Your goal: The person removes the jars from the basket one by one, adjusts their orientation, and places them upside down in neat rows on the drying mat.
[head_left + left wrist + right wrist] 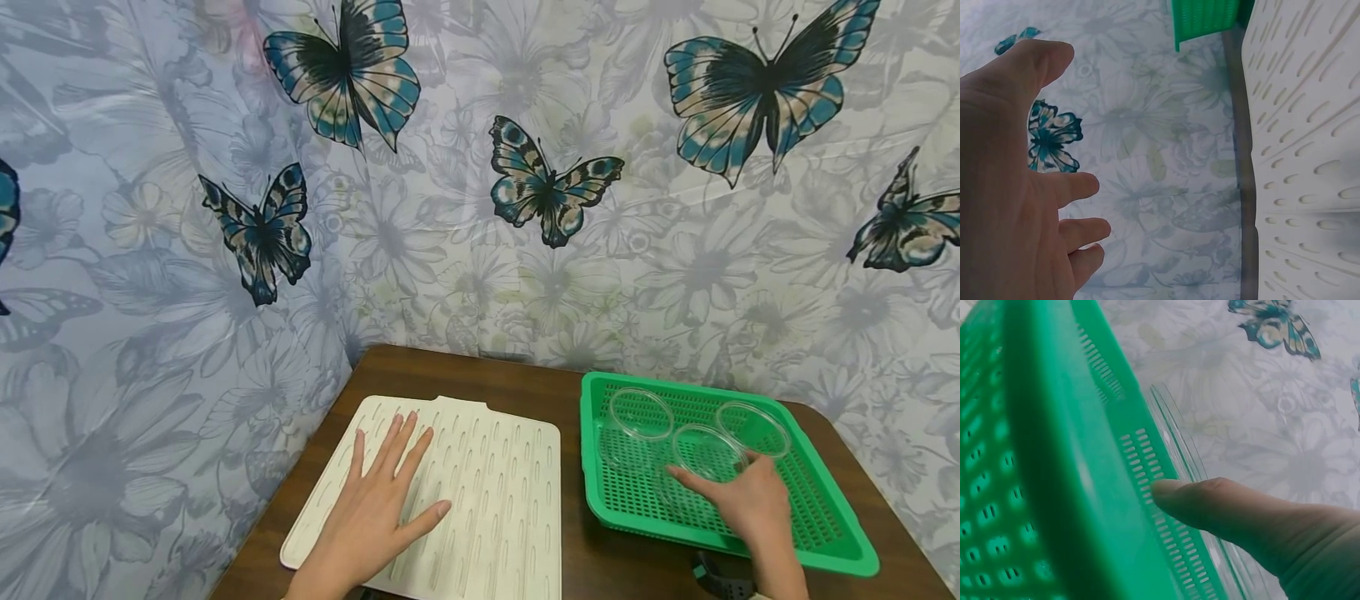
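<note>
My left hand [382,504] is spread palm down over a cream draining board [495,500] with rows of raised oblong ridges. In the left wrist view, its fingers [1075,187] and thumb hold nothing, and the board [1310,162] stands off to the right. My right hand [750,500] reaches into a green perforated basket [832,508], thumb and fingers either side of the nearest clear round cup [705,429]. The thumb [1210,503] looks straight in the right wrist view; the other fingers are mostly hidden. I cannot tell whether they grip the cup.
Two more clear cups stand in the basket, one at the back left [640,390] and another at the right [753,405]. A dark wood table [450,367] carries both board and basket. Butterfly-printed fabric [420,275] hangs close behind it. A dark strap [723,583] circles the right wrist.
</note>
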Available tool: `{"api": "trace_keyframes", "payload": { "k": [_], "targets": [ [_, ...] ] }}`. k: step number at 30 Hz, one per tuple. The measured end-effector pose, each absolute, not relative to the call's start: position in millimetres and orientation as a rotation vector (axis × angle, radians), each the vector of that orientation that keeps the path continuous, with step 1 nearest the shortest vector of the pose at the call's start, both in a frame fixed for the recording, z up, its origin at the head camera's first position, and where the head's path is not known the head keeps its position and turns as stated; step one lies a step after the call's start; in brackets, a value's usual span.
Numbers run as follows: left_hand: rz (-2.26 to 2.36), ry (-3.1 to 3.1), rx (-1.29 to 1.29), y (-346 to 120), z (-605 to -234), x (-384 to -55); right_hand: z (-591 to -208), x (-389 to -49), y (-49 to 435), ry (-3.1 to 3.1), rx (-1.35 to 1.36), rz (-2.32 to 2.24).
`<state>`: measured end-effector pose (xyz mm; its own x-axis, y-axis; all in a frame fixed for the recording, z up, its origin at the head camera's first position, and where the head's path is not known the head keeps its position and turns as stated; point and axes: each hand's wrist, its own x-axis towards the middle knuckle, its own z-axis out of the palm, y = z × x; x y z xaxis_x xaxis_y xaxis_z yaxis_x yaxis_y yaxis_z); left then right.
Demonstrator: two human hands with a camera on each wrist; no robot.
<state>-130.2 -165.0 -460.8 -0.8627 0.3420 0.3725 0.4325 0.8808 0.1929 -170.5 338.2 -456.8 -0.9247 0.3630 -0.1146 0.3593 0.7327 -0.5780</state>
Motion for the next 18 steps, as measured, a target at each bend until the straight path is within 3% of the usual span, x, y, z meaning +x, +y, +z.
{"api": "trace_keyframes", "payload": {
  "k": [18],
  "targets": [
    [-0.411,-2.697,-0.611,-166.0,-458.3,-135.1,-457.6,-169.8,336.4,-2.911,-0.678,1.043]
  ]
}}
